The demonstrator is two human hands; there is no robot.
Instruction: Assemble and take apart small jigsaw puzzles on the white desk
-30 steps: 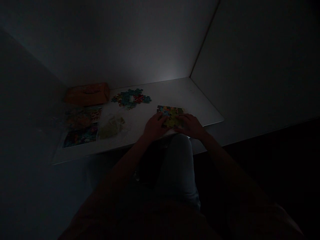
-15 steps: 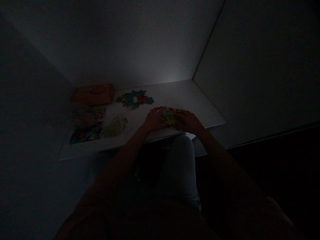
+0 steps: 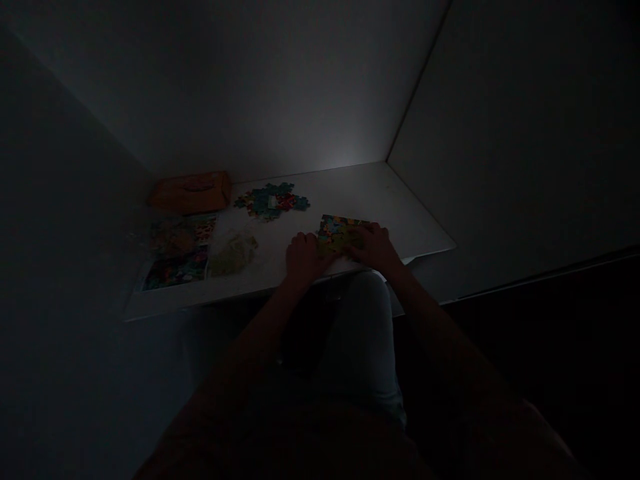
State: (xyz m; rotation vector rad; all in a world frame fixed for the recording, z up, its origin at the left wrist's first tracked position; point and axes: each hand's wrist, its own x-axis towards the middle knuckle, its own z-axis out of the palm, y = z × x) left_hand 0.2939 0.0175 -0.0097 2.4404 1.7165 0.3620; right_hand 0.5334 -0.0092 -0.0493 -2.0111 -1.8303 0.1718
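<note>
A partly joined jigsaw puzzle [image 3: 336, 230], yellow-green with dark and blue patches, lies near the front edge of the white tabletop. At its left side rests my left hand [image 3: 303, 259], open, its thumb stretched along the puzzle's near edge and its fingers on the table. From the right, my right hand [image 3: 375, 248] bends over the puzzle with fingers and thumb closed on its right part. Farther back sits a heap of loose jigsaw pieces [image 3: 265, 201], mostly teal with some red. The dim light hides which single piece lies under my fingers.
An orange box [image 3: 193, 192] stands at the back left against the wall. In front of it lie a colourful picture sheet [image 3: 175, 268] and a clear plastic bag [image 3: 234, 253] with greenish contents. Walls [image 3: 300, 87] close off the table's back and right; my knee [image 3: 367, 300] is below its front edge.
My left hand has slid left and nearer to me, uncovering the puzzle's left part. My right hand stays over its right part. The view has shifted slightly.
</note>
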